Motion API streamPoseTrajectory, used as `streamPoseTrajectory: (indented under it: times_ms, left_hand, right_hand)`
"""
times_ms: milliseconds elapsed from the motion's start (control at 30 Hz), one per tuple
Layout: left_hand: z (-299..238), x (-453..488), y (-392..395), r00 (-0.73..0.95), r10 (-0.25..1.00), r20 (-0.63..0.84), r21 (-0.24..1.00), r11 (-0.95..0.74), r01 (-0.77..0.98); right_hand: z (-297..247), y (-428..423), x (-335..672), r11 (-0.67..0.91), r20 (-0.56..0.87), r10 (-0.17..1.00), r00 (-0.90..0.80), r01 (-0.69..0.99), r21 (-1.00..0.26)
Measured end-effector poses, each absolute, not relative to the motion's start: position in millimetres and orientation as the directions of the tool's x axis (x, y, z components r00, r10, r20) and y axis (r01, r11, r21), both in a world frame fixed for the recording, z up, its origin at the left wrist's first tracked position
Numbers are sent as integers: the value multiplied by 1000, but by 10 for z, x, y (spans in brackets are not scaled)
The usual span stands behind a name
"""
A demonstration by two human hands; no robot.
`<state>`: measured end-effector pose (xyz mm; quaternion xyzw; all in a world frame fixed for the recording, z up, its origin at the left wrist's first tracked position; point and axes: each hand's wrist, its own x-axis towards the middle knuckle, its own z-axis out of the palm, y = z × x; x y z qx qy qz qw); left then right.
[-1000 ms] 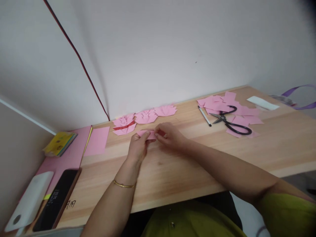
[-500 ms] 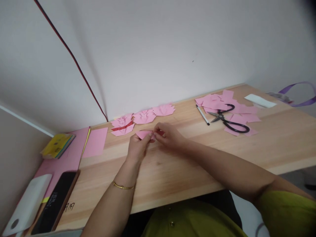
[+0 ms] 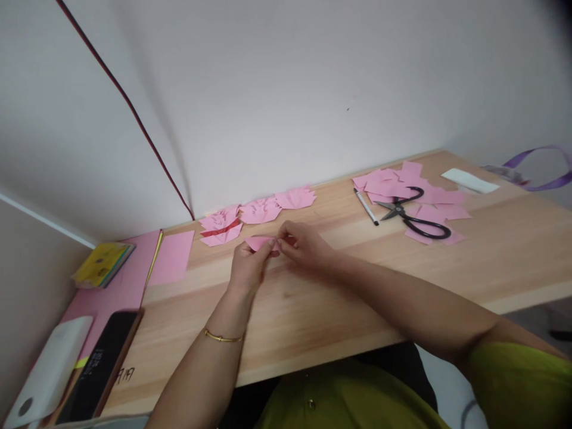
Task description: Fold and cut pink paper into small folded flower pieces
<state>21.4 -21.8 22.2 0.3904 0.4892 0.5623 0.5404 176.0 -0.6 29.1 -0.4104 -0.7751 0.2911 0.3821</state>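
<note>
A person in an olive-green short-sleeved top (image 3: 353,399) is working at a pale wood-grain table (image 3: 313,322), where a row of pleated pink paper pieces with jagged edges (image 3: 260,210) is lining the back edge. Just in front of that row, a small folded piece of pink paper (image 3: 257,243) is resting between both hands. The left hand (image 3: 245,268), below a thin gold bracelet (image 3: 221,338), is gripping its left part, thumb on top; the right hand (image 3: 308,245), fingers curled, is pinching its right end.

A glossy red strip (image 3: 221,228) is crossing the row's left end. Well to the right of the row, open metal scissors with black loop handles (image 3: 399,210) are lying partly on a loose pile of cut pink paper (image 3: 382,182), a slim white pen with dark ends (image 3: 366,207) beside them. Farther right of the row, a flat white strip (image 3: 469,180) is lying near the table's far corner. Left of the row, a flat rectangular pink sheet (image 3: 172,256) is lying near a yellow packet (image 3: 100,265); nearer the person, a black phone (image 3: 107,357) is lying beside a rounded white device (image 3: 53,363).
</note>
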Motion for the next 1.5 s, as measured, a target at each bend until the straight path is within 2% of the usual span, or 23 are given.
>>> streamPoseTrajectory:
  times_ms: [300,467,833,1067,1200,1367,1500]
  left_hand:
    - [231,220,-220,-141,989,-48,987,25,-158]
    - [209,199,-214,-148,989,-30,996,17,-86]
    - [244,160,-224,-146,989,6,987,18,163]
    - [213,136,-217,-131,991,21,978,7,210]
    - [193,128,-210,-114,993,13,984,8,179]
    - [186,134,-203,-41,997,-70,997,70,-21]
    - [156,118,-187,-11,992,-128,987,126,-99]
  right_hand:
    - [286,-15,1757,458,323,871,-369,378,-804]
    - [266,-2,1756,445,323,858,-399,263,-856]
    - [251,9,1748,417,282,870,-405,295,-860]
    - [271,2,1759,394,249,875,-415,313,-864]
    - [277,0,1758,372,234,886,-400,314,-874]
    - [325,4,1771,275,156,923,-352,318,-907]
    - [366,3,1781,233,125,929,-348,289,-929]
